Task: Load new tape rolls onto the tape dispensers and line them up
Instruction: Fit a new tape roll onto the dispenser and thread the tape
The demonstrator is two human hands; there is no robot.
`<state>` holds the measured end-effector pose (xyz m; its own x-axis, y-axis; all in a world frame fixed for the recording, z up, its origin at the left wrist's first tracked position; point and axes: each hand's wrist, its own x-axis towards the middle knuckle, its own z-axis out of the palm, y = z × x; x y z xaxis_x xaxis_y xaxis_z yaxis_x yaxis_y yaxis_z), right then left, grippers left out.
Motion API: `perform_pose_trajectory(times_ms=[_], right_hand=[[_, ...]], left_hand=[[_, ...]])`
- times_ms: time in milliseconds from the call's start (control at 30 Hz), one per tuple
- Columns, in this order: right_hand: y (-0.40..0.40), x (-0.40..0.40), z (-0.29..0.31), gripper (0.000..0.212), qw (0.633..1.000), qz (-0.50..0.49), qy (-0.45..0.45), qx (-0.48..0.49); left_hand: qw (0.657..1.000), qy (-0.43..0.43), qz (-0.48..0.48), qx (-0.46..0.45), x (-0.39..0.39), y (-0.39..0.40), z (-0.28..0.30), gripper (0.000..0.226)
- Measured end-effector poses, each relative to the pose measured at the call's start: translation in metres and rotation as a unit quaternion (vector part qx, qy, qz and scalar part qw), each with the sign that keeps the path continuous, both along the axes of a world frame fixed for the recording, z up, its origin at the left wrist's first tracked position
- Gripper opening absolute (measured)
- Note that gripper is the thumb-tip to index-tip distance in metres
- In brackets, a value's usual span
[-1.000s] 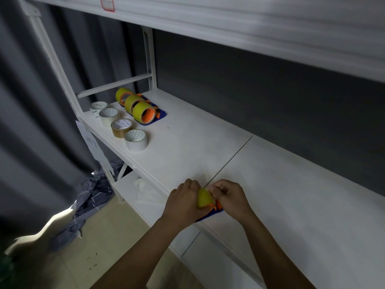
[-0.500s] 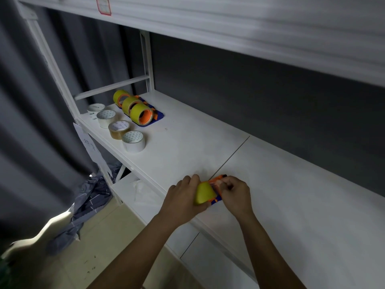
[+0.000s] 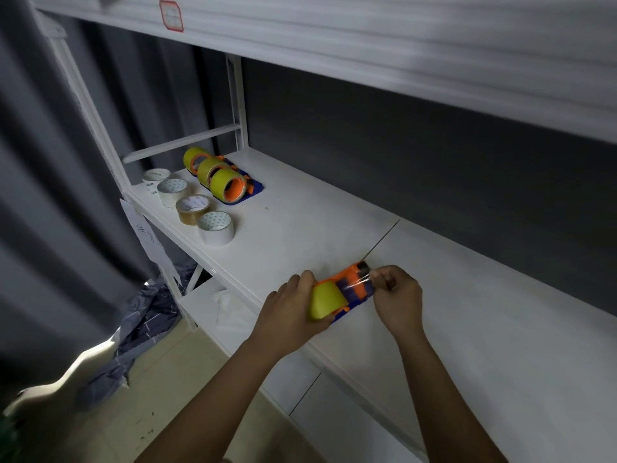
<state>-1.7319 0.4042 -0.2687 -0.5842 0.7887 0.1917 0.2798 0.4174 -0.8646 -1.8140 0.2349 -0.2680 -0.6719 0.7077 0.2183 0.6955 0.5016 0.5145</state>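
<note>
Dispensers (image 3: 223, 177), 3 of them loaded with yellow rolls, already stand in a row at the far left of the shelf (image 3: 300, 222). A 4th dispenser (image 3: 347, 289) lies near the front edge: left hand (image 3: 293, 305) grips its yellow roll (image 3: 325, 300), right hand (image 3: 395, 295) pinches the tape end. Threading looks unfinished; 4 spare rolls (image 3: 193, 203) sit just beside the row.

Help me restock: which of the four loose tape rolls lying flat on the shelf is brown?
The brown roll, third from the far end of the row, next to the nearest one. The other three loose rolls are white.
</note>
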Motion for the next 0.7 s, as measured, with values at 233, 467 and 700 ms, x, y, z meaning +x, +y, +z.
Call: perform_pose_trajectory(times_ms=[233, 467, 700], right_hand=[[-0.008, -0.001, 0.012, 0.015, 0.999, 0.028, 0.021, 0.024], [-0.015, 0.001, 0.025, 0.016, 0.996, 0.068, 0.057, -0.003], [-0.012, 0.001, 0.027, 0.012, 0.996, 0.071, 0.041, -0.025]], left_hand=[[0.999, 0.040, 0.021, -0.012, 0.001, 0.004, 0.003, 0.062], [0.998, 0.046, 0.041, -0.010, 0.003, 0.006, 0.006, 0.062], [1.000, -0.006, 0.004, 0.012, 0.003, 0.002, 0.006, 0.067]])
